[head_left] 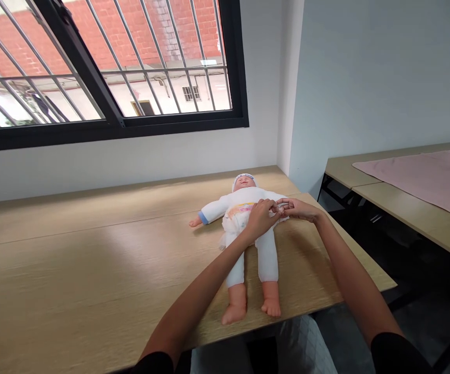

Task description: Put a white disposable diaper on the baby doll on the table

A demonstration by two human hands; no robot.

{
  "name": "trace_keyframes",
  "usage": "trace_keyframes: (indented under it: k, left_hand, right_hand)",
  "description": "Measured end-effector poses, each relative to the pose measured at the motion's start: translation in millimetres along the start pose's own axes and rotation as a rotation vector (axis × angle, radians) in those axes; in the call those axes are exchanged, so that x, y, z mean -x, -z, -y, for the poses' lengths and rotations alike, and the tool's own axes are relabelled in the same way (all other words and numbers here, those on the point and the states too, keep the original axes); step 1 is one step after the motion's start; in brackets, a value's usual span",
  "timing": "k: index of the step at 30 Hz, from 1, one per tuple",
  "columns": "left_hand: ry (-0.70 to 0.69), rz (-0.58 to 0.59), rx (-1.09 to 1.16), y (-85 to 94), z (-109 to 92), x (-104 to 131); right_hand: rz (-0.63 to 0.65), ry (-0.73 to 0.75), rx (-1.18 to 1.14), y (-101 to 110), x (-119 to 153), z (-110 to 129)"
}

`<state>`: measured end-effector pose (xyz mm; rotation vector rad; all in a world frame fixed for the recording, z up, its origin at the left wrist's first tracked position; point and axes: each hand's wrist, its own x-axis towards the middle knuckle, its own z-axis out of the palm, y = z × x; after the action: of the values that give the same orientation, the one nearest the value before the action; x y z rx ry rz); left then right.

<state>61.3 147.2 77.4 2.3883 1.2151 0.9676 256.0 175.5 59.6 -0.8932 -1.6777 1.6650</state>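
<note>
On the wooden table lies a baby doll (268, 259) on its back, in white clothing with blue cuffs and a white cap, its bare feet toward me. Around its hips is a white diaper (233, 221) with a coloured print at the waist. My left hand (263, 215) rests across the diaper's front, fingers closed at its side edge. Close beside it, my right hand (297, 209) pinches at the same side of the diaper. The fingertips of both hands nearly meet there, over a small white part. The doll's arm on that side is partly hidden behind my hands.
The wooden table (92, 270) ends at a right edge near my right forearm. Past a gap stands another table with a pink mat (431, 176). A barred window (162, 62) is in the wall behind.
</note>
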Motion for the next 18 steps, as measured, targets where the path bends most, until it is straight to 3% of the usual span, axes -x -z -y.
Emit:
trace_keyframes:
  k: [6, 18]
  left_hand:
    - [-0.040, 0.096, -0.051, 8.5, -5, 7]
    - [0.016, 0.111, 0.088, 13.2, -5, 5]
  right_hand:
    - [0.038, 0.039, -0.073, 1, -2, -7]
    - [0.071, 0.037, -0.065, -1, -1, -4]
